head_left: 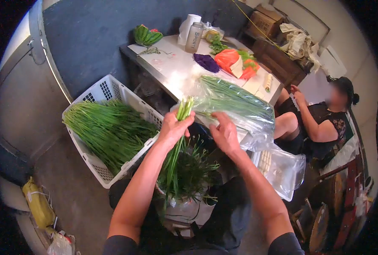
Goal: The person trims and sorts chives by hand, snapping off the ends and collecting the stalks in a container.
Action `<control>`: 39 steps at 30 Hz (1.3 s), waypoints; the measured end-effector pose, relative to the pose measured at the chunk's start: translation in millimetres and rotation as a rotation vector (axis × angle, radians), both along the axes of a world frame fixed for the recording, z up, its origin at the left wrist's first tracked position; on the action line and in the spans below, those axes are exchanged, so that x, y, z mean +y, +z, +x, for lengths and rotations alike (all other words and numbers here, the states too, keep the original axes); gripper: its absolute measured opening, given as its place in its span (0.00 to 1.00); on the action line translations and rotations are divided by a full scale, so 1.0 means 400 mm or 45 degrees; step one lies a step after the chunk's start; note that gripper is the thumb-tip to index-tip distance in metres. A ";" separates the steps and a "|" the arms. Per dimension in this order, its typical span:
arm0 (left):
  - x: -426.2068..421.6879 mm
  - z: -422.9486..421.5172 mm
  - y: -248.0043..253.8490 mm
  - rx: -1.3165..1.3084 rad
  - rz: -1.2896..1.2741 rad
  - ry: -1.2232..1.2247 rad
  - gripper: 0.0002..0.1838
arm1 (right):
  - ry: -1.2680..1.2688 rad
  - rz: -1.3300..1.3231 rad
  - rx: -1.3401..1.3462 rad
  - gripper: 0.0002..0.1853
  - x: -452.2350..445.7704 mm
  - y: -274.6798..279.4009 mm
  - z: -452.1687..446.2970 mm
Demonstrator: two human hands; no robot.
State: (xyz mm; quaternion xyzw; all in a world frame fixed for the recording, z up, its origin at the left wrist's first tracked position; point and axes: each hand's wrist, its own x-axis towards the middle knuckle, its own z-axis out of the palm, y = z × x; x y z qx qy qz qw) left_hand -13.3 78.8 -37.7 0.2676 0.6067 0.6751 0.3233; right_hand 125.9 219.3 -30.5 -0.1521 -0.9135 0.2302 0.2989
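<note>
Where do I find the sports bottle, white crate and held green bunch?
Sports bottle [194,40], head view: its side.
White crate [130,94], head view: inner wall.
Held green bunch [173,159], head view: lower leaves.

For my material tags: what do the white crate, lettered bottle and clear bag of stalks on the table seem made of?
White crate: likely matte moulded plastic, with slotted walls.
Lettered bottle: perhaps frosted plastic; greyish, seemingly translucent.
Clear bag: apparently thin, glossy plastic film, creased and glinting.

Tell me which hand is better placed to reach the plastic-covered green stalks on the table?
Probably the right hand: it is nearer the plastic-covered stalks, though I cannot tell whether it holds anything. The left hand is busy gripping a green bunch.
</note>
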 end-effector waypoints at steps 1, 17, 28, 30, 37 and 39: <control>0.011 -0.016 0.000 0.068 0.066 0.061 0.15 | -0.089 0.051 0.087 0.16 0.029 -0.007 -0.013; 0.027 -0.108 0.055 0.091 0.065 0.093 0.12 | 0.048 0.196 0.076 0.08 0.095 0.039 -0.095; -0.005 -0.129 0.032 0.064 0.022 0.134 0.11 | 0.095 0.081 -0.280 0.07 0.006 0.026 -0.046; -0.014 -0.129 0.036 0.091 0.068 0.151 0.12 | 0.071 0.046 -0.237 0.07 0.013 0.025 -0.062; -0.075 -0.129 0.075 -0.006 0.086 0.156 0.12 | 0.000 0.479 -0.178 0.06 0.068 0.006 -0.140; -0.087 -0.126 0.085 -0.007 0.098 0.102 0.12 | 0.002 0.565 -0.264 0.08 0.073 0.009 -0.150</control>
